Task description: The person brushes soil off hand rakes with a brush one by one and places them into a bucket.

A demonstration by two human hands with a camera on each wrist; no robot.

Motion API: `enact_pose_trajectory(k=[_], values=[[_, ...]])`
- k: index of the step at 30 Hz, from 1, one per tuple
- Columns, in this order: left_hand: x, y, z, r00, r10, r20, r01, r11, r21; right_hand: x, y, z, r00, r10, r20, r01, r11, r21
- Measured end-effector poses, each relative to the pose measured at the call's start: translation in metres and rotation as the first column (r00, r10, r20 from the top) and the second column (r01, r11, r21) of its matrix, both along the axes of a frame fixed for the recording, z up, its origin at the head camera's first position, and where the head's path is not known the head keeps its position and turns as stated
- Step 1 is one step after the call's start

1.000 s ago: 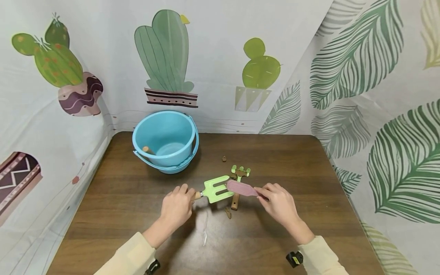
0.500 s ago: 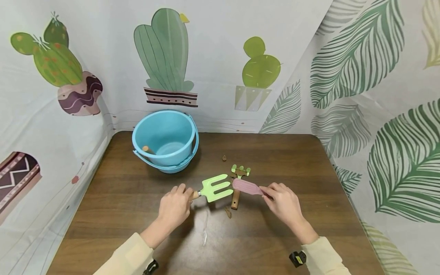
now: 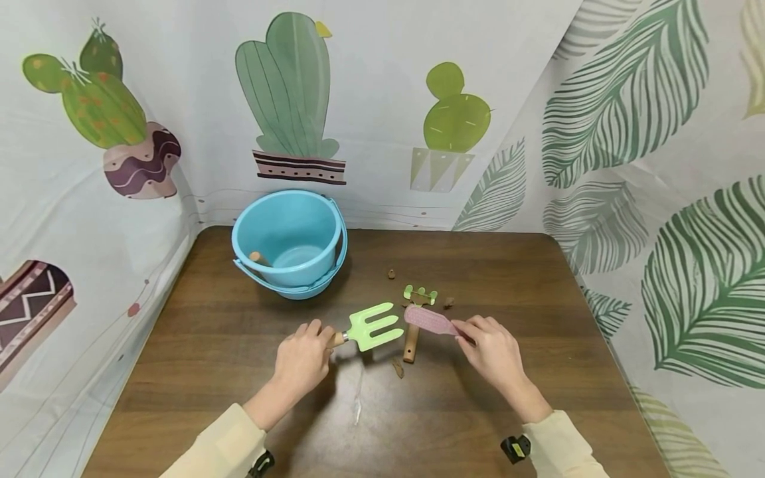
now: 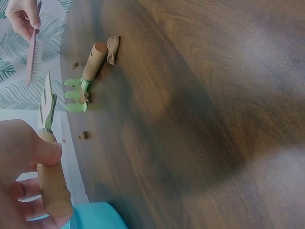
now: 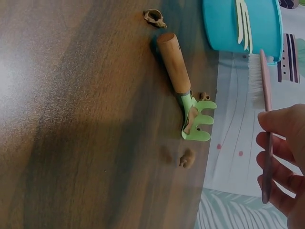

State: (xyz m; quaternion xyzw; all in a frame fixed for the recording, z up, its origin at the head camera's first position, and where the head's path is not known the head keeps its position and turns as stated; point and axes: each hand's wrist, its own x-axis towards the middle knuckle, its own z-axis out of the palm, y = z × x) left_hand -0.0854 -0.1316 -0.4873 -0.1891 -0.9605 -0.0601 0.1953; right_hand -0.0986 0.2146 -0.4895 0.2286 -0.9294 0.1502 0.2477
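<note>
My left hand [image 3: 303,358] grips the wooden handle of a light green hand fork [image 3: 373,326], its tines pointing right above the table. A pink brush [image 3: 430,320] is pinched in my right hand [image 3: 493,352]; its white bristles [image 5: 256,81] show in the right wrist view. Brush tip and fork tines are close, with a small gap between them in the head view. Beneath the brush lies a small green rake [image 3: 410,342] with a wooden handle, partly covered by it in the head view. A dry brown piece [image 5: 192,119] rests on the rake's head.
A blue bucket [image 3: 287,272] stands at the back left with a wooden handle end [image 3: 258,257] inside. Dry brown bits [image 3: 391,273] lie about the rake, one of them [image 3: 398,368] nearer me. A clear strip [image 3: 358,408] is on the table [image 3: 508,279].
The brush has drawn back right from over the fork's tines, and the fork has shifted slightly left. A brown bit now shows right of the rake's head.
</note>
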Motion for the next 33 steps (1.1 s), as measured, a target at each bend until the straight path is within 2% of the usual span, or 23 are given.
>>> enact_pose_trajectory(k=[6,11,15,18,23,29,33], values=[[0.0016,-0.0003,-0.0035,0.998,0.031,0.059,-0.035,0.998,0.054,-0.0011,0.0011,-0.0010,0.999,-0.035,-0.016,0.035,0.999,-0.028],[0.0033,0.0001,-0.0066,0.988,0.057,0.142,-0.073,0.991,0.109,-0.0003,0.0021,-0.0010,0.999,-0.044,-0.016,0.043,0.998,-0.039],[0.0047,0.0010,-0.0062,0.969,0.075,0.235,-0.112,0.983,0.145,0.0004,0.0029,-0.0014,0.999,-0.050,-0.016,0.049,0.998,-0.046],[0.0052,0.0025,-0.0042,0.942,0.084,0.325,-0.151,0.970,0.188,0.0005,0.0030,-0.0010,0.998,-0.056,-0.016,0.056,0.997,-0.048],[0.0042,0.0058,-0.0021,0.898,0.061,0.437,-0.207,0.932,0.297,0.0005,0.0025,-0.0006,0.998,-0.059,-0.013,0.058,0.996,-0.063],[0.0007,0.0081,-0.0049,0.871,-0.023,0.491,-0.225,0.869,0.440,0.0007,0.0014,-0.0002,0.998,-0.060,-0.014,0.058,0.995,-0.086],[-0.0020,0.0079,-0.0093,0.847,-0.088,0.525,-0.246,0.809,0.533,0.0008,0.0011,-0.0005,0.998,-0.061,-0.012,0.060,0.993,-0.098]])
